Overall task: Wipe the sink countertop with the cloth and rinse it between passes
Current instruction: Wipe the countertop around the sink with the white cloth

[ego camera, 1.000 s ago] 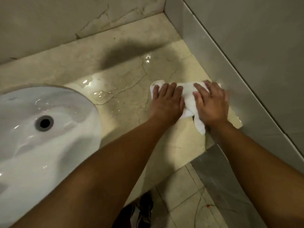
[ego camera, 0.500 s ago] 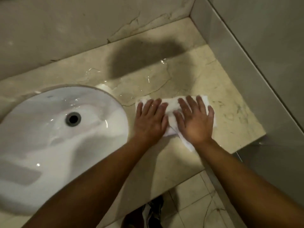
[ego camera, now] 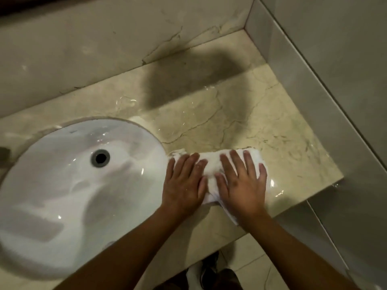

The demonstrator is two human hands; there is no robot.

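Note:
A white cloth [ego camera: 211, 164] lies flat on the beige marble countertop [ego camera: 261, 130], right beside the rim of the white oval sink [ego camera: 62, 195]. My left hand [ego camera: 184, 185] presses on the cloth's left half with straight fingers, at the sink's right edge. My right hand [ego camera: 243, 183] presses flat on the cloth's right half, fingers spread. Most of the cloth is hidden under both palms; a tail of it shows below my right wrist. The sink's dark drain [ego camera: 100, 158] is open to view.
Water films the countertop behind the cloth [ego camera: 188, 120] and near the front right corner [ego camera: 276, 189]. A grey side wall [ego camera: 314, 91] bounds the counter on the right, a marble backsplash [ego camera: 104, 55] at the back. Tiled floor and shoes [ego camera: 209, 273] show below the counter's front edge.
Both hands have slid the cloth leftward across the countertop, from near the right wall to the sink's rim. A wet streak stays where the cloth passed.

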